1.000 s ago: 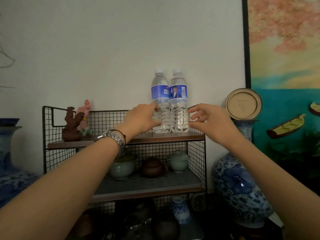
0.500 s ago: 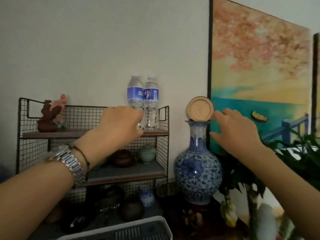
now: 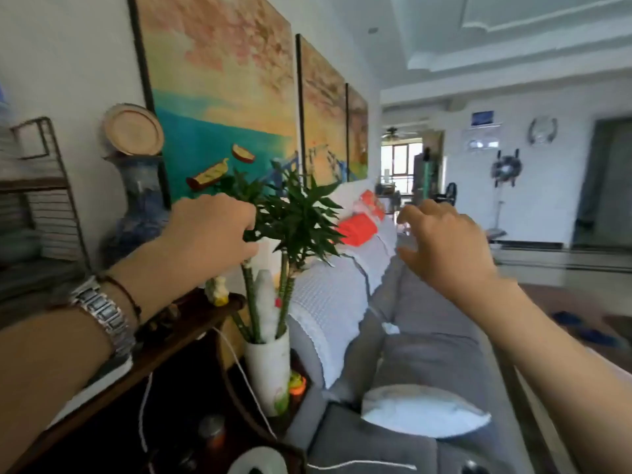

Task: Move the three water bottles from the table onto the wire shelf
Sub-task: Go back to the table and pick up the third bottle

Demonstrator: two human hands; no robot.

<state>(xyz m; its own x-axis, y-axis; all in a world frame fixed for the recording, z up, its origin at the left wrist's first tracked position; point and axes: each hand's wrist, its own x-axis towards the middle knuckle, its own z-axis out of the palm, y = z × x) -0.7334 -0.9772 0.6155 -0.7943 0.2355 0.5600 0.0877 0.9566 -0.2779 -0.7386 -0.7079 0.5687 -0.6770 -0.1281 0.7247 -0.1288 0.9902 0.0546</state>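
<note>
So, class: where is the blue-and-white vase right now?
In the head view, the blue-and-white vase stands at the left, between the wire shelf and the painting, with a round plate propped on its mouth.

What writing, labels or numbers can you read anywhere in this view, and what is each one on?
No text can be read in this view.
Blue sign high on the far wall: any writing is too small and blurred.
White panel below it: blurred marks only.
Round wall clock: no numerals can be made out.
Paintings, round plate and white vase: no writing visible.
</note>
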